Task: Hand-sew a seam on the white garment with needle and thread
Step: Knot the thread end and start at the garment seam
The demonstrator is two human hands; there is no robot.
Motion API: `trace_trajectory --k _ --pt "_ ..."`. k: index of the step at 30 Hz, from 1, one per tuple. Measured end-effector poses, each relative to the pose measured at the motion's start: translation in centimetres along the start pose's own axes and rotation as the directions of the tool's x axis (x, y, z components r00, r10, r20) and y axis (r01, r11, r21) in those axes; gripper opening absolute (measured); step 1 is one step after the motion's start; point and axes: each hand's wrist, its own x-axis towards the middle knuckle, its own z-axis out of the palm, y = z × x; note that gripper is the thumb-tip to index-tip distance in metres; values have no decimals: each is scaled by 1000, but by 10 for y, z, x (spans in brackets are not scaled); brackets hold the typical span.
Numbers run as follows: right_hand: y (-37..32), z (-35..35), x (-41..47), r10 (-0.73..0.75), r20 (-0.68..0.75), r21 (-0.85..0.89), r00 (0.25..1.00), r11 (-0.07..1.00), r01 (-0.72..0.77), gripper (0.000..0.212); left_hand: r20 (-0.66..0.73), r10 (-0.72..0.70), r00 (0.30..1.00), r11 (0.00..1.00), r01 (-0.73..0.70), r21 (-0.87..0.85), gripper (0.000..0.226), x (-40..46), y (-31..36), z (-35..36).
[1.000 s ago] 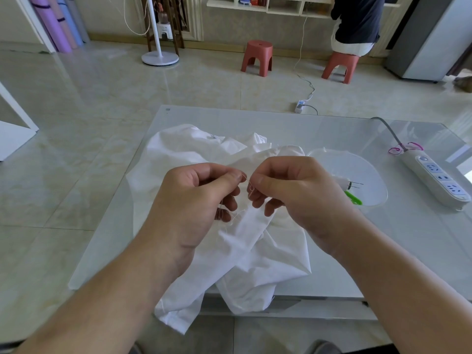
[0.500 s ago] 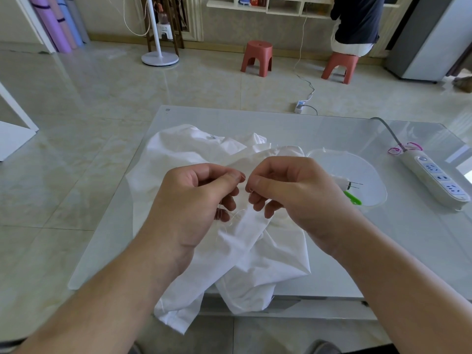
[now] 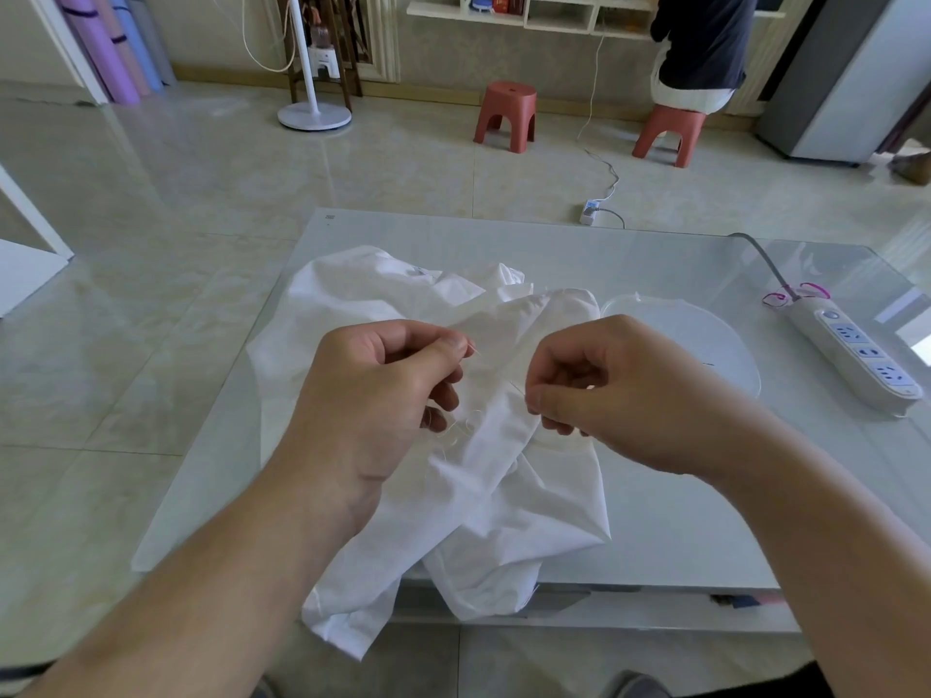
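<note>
Hands drawn apart, left hand (image 3: 383, 390), right hand (image 3: 604, 395), white garment (image 3: 504, 476) beneath

Bright daylight, glossy floor glare — wide-angle edges

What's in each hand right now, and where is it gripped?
The left hand pinches the needle at one end, between thumb and forefinger. The right hand pinches something fine at its fingertips, probably thread; too thin to tell.
</note>
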Motion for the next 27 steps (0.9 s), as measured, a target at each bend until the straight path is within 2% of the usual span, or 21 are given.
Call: trace_trajectory --k 2,4,7,10,13,20,27 --pt "1 -1 2 10 -52 34 999 999 -8 17 10 -1 1000 1000 1 17 17 0 0 0" --pt "0 2 4 -20 -129 165 991 985 41 12 25 -1 1000 999 0 44 16 0 0 0" --pt "-5 10 3 -105 -120 282 987 950 135 16 46 7 999 997 -11 80 15 -1 -1 2" --pt "-9 20 3 -126 -88 235 988 961 143 14 80 18 997 996 -25 90 14 -2 -1 3" --pt "-5 22 7 -94 -136 211 986 970 122 11 89 17 996 994 -27 110 12 -2 -1 4" --pt "2 9 8 -54 -258 145 965 985 94 19 199 -11 980 981 -27 190 13 -3 6 1" --pt "15 7 16 111 -355 123 928 990 -71 22 246 -7 969 989 -29 142 16 -4 9 0"
